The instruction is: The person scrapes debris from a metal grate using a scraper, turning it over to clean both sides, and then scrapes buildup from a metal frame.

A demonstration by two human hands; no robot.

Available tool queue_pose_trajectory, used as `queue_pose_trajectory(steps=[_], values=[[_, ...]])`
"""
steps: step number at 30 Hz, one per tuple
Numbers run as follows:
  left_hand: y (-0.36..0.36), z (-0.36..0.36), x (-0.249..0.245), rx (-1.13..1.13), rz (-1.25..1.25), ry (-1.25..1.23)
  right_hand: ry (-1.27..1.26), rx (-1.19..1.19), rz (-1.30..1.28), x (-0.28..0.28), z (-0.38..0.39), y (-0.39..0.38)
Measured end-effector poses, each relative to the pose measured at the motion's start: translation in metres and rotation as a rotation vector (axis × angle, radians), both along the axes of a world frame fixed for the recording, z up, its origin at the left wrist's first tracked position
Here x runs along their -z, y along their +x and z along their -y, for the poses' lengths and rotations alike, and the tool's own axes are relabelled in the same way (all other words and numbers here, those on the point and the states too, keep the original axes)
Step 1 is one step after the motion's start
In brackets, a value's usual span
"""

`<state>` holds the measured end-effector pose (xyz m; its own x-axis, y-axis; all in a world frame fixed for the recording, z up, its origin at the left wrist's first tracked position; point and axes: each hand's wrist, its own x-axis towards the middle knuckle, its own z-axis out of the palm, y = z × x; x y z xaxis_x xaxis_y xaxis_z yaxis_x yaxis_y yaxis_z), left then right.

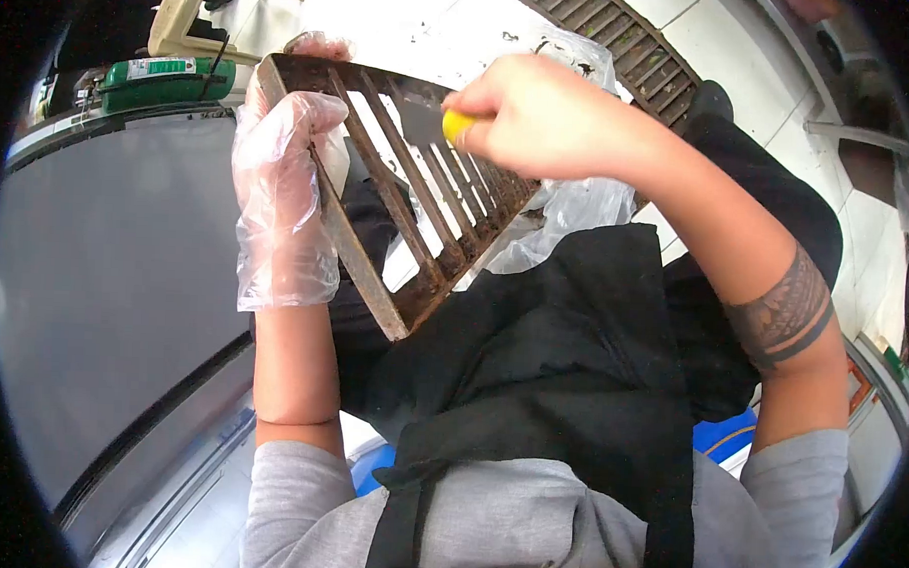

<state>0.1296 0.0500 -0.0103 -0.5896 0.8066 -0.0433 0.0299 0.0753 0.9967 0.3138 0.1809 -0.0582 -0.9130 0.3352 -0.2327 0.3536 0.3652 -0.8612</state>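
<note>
A rusty brown metal grate (383, 171) with parallel bars is tilted above my lap. My left hand (289, 158), in a clear plastic glove, grips its left end frame. My bare right hand (525, 116) is closed round the yellow handle (456, 126) of a scraper, whose flat dark blade (420, 119) lies over the upper bars of the grate. Whether the blade touches the bars I cannot tell. Clear plastic (552, 227) is visible behind the right end of the grate.
A second slatted grate (623, 40) lies on the white tiled floor (728, 53) at the top. A green container (166, 82) and a beige plastic frame (173, 19) are at upper left, above a large grey panel (125, 272). My black apron (532, 347) covers my lap.
</note>
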Motion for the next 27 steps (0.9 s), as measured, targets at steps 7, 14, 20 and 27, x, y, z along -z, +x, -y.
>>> queue_pose_trajectory(steps=[7,14,20,27], values=[[0.008,-0.005,-0.001,0.007,0.117,0.083,-0.157,0.369,-0.193,0.023,0.021,-0.018],[0.005,-0.004,-0.002,-0.013,0.093,0.058,0.263,0.427,-0.3,0.045,0.051,-0.029],[0.008,-0.001,-0.008,-0.047,-0.04,-0.047,0.362,0.474,-0.461,0.059,0.059,-0.033],[-0.002,0.0,0.004,0.014,0.037,0.066,-0.243,0.163,-0.364,0.074,-0.014,-0.033]])
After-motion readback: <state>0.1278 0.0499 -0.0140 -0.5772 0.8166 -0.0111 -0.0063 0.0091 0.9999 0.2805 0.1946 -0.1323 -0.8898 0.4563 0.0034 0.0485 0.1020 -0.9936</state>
